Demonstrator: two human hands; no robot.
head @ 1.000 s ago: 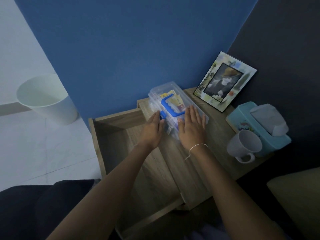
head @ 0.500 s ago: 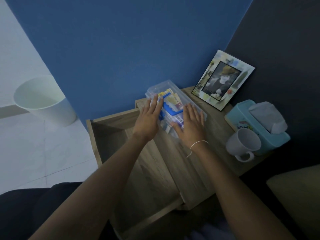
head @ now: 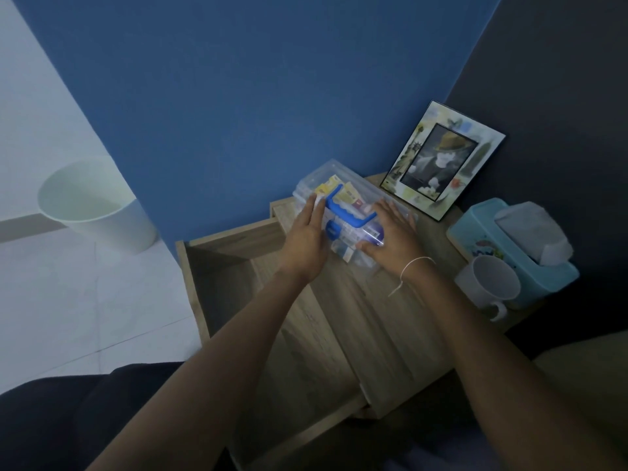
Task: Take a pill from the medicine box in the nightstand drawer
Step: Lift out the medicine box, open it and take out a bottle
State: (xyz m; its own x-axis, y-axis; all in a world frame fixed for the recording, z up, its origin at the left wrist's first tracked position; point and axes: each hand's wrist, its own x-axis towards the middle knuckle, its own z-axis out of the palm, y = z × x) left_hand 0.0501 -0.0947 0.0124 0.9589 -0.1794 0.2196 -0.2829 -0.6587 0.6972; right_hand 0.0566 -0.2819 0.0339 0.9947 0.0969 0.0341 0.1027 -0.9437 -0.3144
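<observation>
The clear plastic medicine box (head: 343, 198) with a blue handle and blue front latch stands on the wooden nightstand top (head: 390, 311), near its back left corner. Small packets show through its lid. My left hand (head: 306, 236) lies flat against the box's left side, fingers stretched along the lid edge. My right hand (head: 394, 234) presses on the box's right front corner, thumb on the lid. The lid looks closed. The nightstand drawer (head: 224, 266) is pulled out to the left and looks empty in the dim light.
A framed photo (head: 441, 161) leans against the dark wall at the back. A teal tissue box (head: 509, 253) and a white mug (head: 489, 283) stand on the nightstand's right side. A white bin (head: 95, 205) sits on the tiled floor at left.
My left hand has slid up from the box's front latch along its left side. My right hand shifted slightly toward the right front corner. The box stays in place.
</observation>
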